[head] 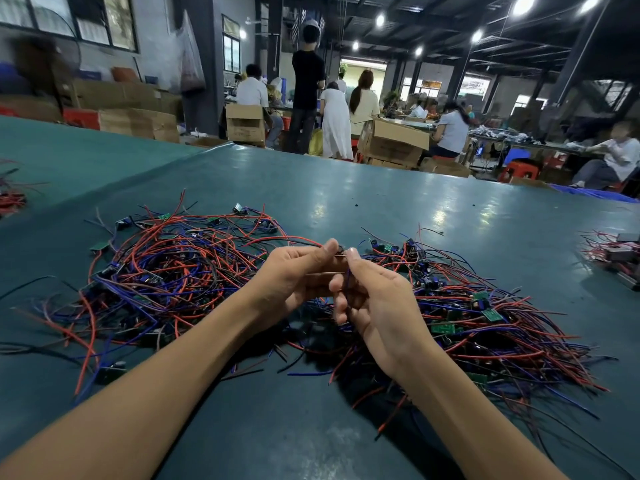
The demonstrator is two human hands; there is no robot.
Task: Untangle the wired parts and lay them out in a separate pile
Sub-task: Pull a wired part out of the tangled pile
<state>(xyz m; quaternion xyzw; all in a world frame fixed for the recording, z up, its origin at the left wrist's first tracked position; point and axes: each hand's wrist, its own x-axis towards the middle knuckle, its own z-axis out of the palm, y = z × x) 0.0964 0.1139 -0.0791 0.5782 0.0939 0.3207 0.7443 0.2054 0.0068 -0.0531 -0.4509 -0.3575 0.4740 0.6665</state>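
A big tangle of red, blue and black wires with small green circuit boards (166, 271) covers the green table (346, 195) on the left. A second spread of wired boards (485, 317) lies to the right. Both hands meet above the gap between them. My left hand (294, 275) pinches a small dark wired part (341, 251) between thumb and fingers. My right hand (374, 299) pinches the same part at its tip and has a blue wire (348, 282) running down through its curled fingers.
Another small bunch of wired parts (613, 254) sits at the far right edge, and red wires (10, 199) lie at the far left. Beyond the table's far edge, people work among cardboard boxes (394, 143) and red stools.
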